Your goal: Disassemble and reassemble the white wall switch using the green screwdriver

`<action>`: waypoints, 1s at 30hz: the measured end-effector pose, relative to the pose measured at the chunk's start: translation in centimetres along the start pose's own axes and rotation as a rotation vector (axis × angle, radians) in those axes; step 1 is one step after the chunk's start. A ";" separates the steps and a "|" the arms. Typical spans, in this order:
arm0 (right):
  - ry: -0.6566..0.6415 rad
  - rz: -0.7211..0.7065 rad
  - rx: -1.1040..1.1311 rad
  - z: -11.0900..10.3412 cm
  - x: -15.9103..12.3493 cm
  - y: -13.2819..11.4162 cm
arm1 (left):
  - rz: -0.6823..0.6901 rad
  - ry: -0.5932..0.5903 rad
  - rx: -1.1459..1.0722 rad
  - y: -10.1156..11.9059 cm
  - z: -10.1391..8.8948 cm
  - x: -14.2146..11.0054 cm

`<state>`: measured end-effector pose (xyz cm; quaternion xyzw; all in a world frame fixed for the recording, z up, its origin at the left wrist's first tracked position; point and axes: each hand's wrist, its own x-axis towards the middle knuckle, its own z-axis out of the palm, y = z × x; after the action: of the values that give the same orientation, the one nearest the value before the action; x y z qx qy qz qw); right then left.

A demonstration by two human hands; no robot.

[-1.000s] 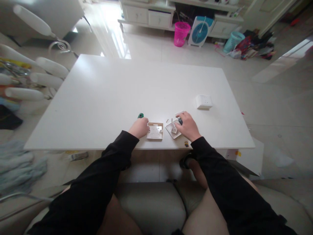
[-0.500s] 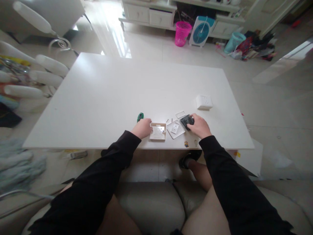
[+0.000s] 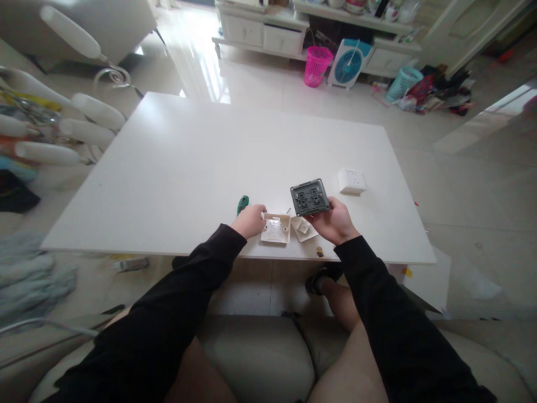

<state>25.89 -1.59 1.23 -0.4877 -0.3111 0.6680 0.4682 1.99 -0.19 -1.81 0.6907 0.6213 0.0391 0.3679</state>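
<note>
My right hand holds a dark grey square switch plate by its right and lower edge, raised and tilted above the table. My left hand grips the left side of a shallow white back box, open side up. Between them lie a white cover plate and a small white switch button piece, partly hidden under the grey plate. A green-handled tool rests beyond my left hand. One small screw lies behind the box.
A white socket box stands to the right on the white table. A small cartoon-figure piece lies near the front edge. Across the floor are a pink basket and a blue fan.
My right hand has lifted the grey switch plate off the table and turned it up, moving slightly left. My left hand stays at the back box. The camera view has shifted a little.
</note>
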 end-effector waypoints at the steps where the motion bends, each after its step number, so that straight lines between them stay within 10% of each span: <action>1: 0.000 0.021 0.037 0.3 0.1 0.2 | -0.002 0.004 0.009 -0.1 -0.2 0.0; 12: 0.054 0.101 0.147 2.2 -0.5 1.5 | 0.040 0.185 0.087 0.8 -2.1 -0.9; 19: -0.007 0.042 0.075 3.5 -1.1 2.9 | 0.024 -0.087 -0.743 3.1 -2.8 -1.7; 30: -0.059 -0.088 -0.206 4.7 -0.7 4.4 | 0.053 0.065 -0.878 2.8 -3.2 -1.5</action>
<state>20.14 -3.67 -0.77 -0.4995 -0.4128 0.6252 0.4350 2.38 0.03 2.68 0.4829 0.5391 0.3308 0.6056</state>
